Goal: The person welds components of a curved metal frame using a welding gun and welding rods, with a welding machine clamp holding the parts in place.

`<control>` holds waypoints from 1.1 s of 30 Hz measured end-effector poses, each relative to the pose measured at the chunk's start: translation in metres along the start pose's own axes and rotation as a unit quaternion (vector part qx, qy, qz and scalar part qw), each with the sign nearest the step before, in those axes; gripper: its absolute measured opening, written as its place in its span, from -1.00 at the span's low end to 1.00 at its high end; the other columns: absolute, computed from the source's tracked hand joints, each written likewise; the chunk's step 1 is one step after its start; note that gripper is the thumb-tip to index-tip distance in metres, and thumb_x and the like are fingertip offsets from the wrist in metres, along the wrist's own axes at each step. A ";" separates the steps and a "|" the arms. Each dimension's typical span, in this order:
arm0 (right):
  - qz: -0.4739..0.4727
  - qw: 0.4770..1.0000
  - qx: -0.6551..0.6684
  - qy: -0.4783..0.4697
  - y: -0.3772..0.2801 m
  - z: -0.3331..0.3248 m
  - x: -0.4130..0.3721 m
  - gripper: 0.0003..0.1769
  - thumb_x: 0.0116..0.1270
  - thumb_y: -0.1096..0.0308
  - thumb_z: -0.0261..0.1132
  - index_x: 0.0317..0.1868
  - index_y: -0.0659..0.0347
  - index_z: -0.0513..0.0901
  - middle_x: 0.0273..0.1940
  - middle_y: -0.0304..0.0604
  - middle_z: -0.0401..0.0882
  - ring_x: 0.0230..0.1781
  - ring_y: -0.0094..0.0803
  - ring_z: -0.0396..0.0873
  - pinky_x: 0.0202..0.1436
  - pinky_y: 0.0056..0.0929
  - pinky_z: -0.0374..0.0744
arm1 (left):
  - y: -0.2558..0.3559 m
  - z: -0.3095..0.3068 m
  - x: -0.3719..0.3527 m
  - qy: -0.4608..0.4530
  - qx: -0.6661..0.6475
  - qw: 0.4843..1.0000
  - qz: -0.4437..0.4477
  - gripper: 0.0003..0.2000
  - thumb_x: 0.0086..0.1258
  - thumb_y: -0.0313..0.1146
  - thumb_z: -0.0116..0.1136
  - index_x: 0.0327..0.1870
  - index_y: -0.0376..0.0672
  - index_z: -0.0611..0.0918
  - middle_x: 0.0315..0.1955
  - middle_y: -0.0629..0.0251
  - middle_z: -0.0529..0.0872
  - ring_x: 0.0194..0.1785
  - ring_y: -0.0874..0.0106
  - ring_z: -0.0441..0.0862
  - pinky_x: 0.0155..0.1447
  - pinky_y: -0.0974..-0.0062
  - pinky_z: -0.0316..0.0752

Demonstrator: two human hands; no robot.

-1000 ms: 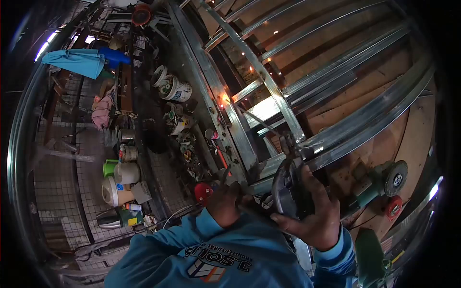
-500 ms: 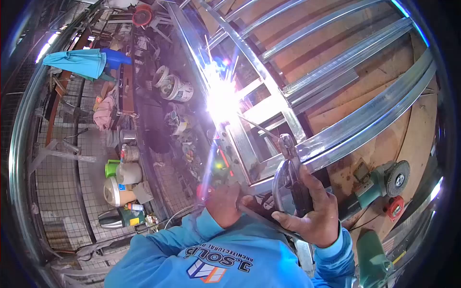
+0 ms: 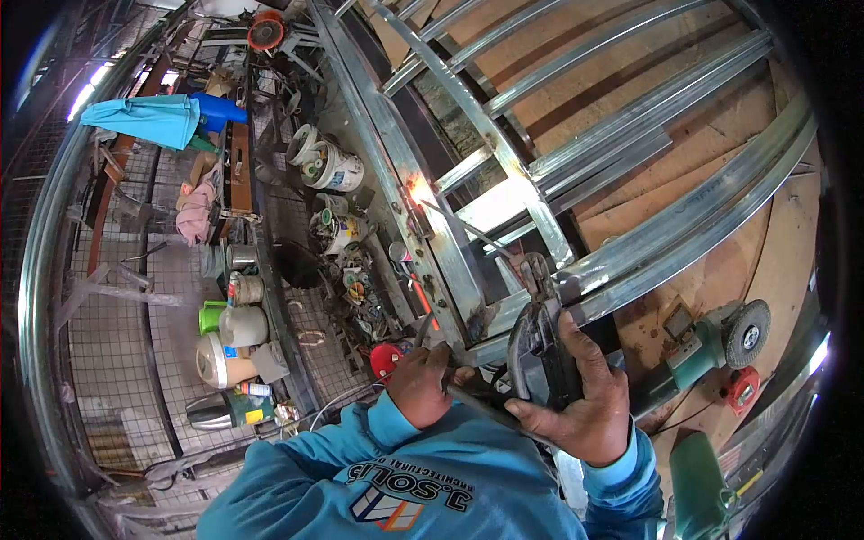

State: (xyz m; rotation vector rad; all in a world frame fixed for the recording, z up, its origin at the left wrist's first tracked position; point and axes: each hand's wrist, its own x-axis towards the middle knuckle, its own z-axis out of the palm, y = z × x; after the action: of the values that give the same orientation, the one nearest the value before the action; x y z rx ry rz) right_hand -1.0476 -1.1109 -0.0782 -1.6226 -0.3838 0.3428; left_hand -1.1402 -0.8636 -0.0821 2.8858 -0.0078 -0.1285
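My right hand (image 3: 589, 400) grips a welding electrode holder (image 3: 549, 355), the index finger stretched along it. From its jaws a thin welding rod (image 3: 472, 232) runs up and left, its tip close to a glowing orange weld spot (image 3: 418, 189) on a galvanized steel beam (image 3: 387, 135). My left hand (image 3: 419, 385) is closed in front of my chest, around the near end of a dark, flat panel (image 3: 490, 400) seen almost edge-on. That panel slopes down behind my right thumb, where its far part is hidden. A steel frame with crossbars (image 3: 540, 211) adjoins the beam.
An angle grinder (image 3: 706, 346) and a red tape measure (image 3: 740, 389) lie on the plywood (image 3: 648, 315) at right. Buckets (image 3: 337, 169) stand beyond the beam on the left. A red round object (image 3: 385, 360) sits beside my left hand. Curved steel tubes (image 3: 702, 216) cross the right side.
The bright welding arc and its sparks have gone out, leaving a small glowing spot on the beam. Both hands stay nearly in place, still holding the same things.
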 end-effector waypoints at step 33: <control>0.039 0.996 0.055 -0.067 -0.004 -0.009 0.008 0.04 0.05 0.15 0.68 0.47 0.35 0.35 0.00 0.02 0.74 0.00 -0.31 0.73 0.05 -0.30 0.68 | 0.002 0.000 0.000 -0.095 -0.061 0.991 -0.073 -0.73 0.32 -0.26 0.35 -0.07 -0.22 0.70 -0.29 0.03 0.75 -0.18 0.08 0.75 -0.10 0.18 0.61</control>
State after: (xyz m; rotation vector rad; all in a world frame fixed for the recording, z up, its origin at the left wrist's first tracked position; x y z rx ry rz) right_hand -1.0365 -1.1151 -0.0736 -1.5144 -0.3970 0.5249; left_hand -1.1406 -0.8655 -0.0814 2.7389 0.1720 -0.4148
